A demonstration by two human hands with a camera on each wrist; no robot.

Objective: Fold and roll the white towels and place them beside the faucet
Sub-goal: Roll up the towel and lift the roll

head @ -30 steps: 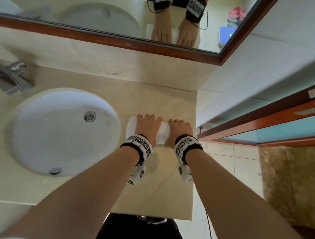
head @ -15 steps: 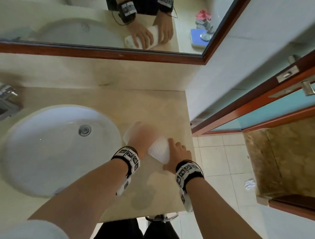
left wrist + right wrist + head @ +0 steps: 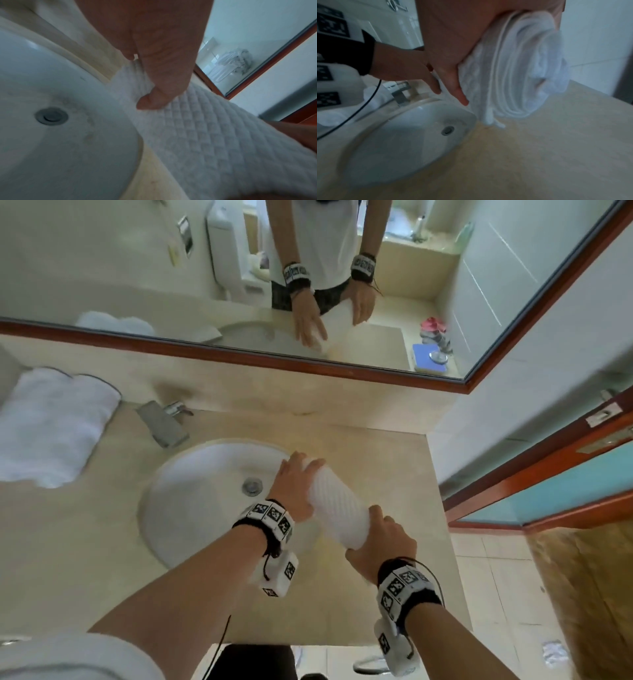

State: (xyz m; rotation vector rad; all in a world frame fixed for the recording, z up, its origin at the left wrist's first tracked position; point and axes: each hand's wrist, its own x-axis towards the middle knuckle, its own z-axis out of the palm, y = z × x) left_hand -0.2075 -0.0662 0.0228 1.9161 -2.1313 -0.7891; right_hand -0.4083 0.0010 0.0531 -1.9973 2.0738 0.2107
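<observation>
A white rolled towel [image 3: 337,503] with a waffle weave hangs in the air over the sink's right rim, tilted. My left hand [image 3: 296,477] grips its far end, thumb [image 3: 150,100] pressed into the cloth [image 3: 214,135]. My right hand [image 3: 378,537] holds the near end, fingers curled round the roll; its spiral end [image 3: 525,75] shows in the right wrist view. The chrome faucet [image 3: 164,422] stands behind the sink at the left. More white towels [image 3: 51,426] lie on the counter to the faucet's left.
The round white sink [image 3: 191,501] with a drain [image 3: 252,486] is set in the beige counter [image 3: 376,460]. A wood-framed mirror [image 3: 239,361] runs along the back. To the right are a wall, a door frame [image 3: 548,484] and tiled floor.
The roll lay on the counter under both hands a second ago. Both hands have since lifted it and carried it left toward the sink. The head view has swung up and left.
</observation>
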